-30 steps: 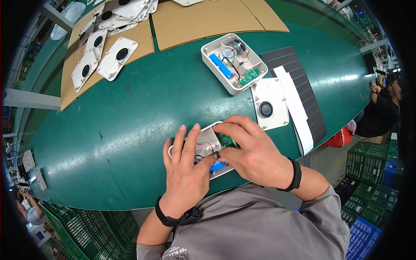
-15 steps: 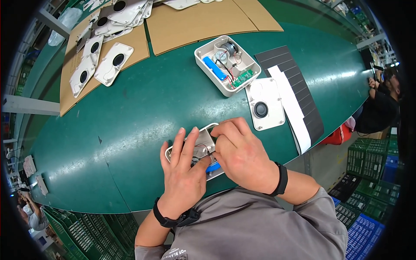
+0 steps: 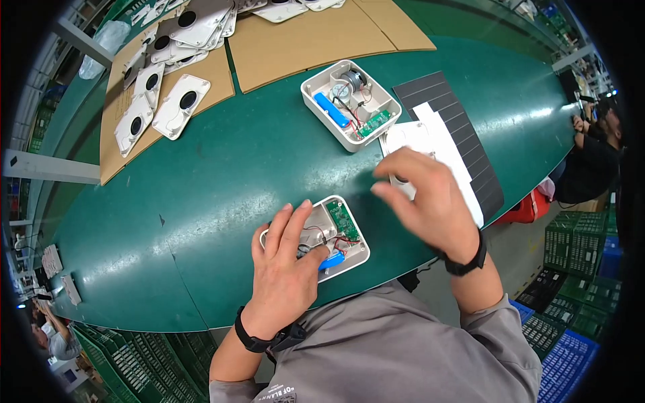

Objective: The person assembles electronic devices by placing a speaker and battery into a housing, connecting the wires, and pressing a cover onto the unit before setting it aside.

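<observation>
A white plastic housing (image 3: 363,254) lies on the bench in front of me. It contains a green circuit board (image 3: 343,220), a blue battery cell (image 3: 332,261) and thin red and black wires. My left hand (image 3: 285,275) grips its left side, fingers over the rim and thumb inside beside the battery; the hand hides that end. To the right, my right hand (image 3: 430,198) is raised above the bench, thumb and fingers apart, nothing between them. Partly behind it lies a white cover panel (image 3: 408,136) with a round black speaker, mostly hidden.
Beyond the near housing stands a second open housing (image 3: 351,104) with similar parts. White strips (image 3: 449,151) lie on a dark ribbed sheet (image 3: 463,127) to the right. Speaker panels (image 3: 181,106) are piled on cardboard (image 3: 295,57). Crates (image 3: 144,356) stand below the green bench (image 3: 222,195).
My right hand has left the near housing and moved right and away from me, over the cover panel. The circuit board is now uncovered. My left hand stays on the housing.
</observation>
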A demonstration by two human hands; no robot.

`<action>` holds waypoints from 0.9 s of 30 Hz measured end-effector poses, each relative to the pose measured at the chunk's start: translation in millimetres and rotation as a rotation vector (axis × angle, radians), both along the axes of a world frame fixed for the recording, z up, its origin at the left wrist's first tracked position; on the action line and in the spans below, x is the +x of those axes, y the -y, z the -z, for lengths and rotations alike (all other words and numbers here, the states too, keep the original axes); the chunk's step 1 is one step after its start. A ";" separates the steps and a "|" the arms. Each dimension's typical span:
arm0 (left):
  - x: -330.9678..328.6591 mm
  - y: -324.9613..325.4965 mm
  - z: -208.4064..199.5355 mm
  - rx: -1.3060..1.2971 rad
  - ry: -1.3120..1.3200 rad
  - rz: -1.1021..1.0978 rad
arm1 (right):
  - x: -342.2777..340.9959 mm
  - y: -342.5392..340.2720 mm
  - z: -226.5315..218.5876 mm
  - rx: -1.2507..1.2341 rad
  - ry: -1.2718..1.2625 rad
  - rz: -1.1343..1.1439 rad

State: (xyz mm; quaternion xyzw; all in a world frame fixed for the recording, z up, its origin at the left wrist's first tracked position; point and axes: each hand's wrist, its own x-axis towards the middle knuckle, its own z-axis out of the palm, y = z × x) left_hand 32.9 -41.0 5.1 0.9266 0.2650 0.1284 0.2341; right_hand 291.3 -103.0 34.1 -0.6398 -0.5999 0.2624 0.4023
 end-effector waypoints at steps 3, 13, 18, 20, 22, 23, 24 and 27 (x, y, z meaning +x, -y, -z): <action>-0.2 -4.6 0.7 -0.004 0.020 0.039 | 17.7 -2.0 26.3 0.024 0.606 0.280; -3.8 2.0 14.3 -0.058 0.206 -0.052 | 15.8 24.9 3.7 -0.101 0.144 0.146; -4.9 -1.9 12.4 0.018 0.121 0.010 | 19.5 52.2 -19.2 -0.080 -0.454 0.170; -3.5 -0.8 14.2 0.004 0.134 -0.009 | 18.8 55.7 -19.0 -0.078 -0.610 0.150; -2.3 1.2 15.4 -0.016 0.159 -0.044 | 15.9 56.4 -13.5 -0.043 -0.923 0.131; -1.7 1.8 14.5 -0.016 0.160 -0.048 | 14.2 56.4 -12.5 -0.024 -1.079 0.120; -1.0 2.2 12.7 -0.055 0.270 -0.099 | 10.6 55.2 -13.6 -0.025 -1.081 0.118; -4.1 4.1 0.1 -0.147 0.499 -0.193 | -7.3 49.1 -27.8 -0.062 -1.224 0.005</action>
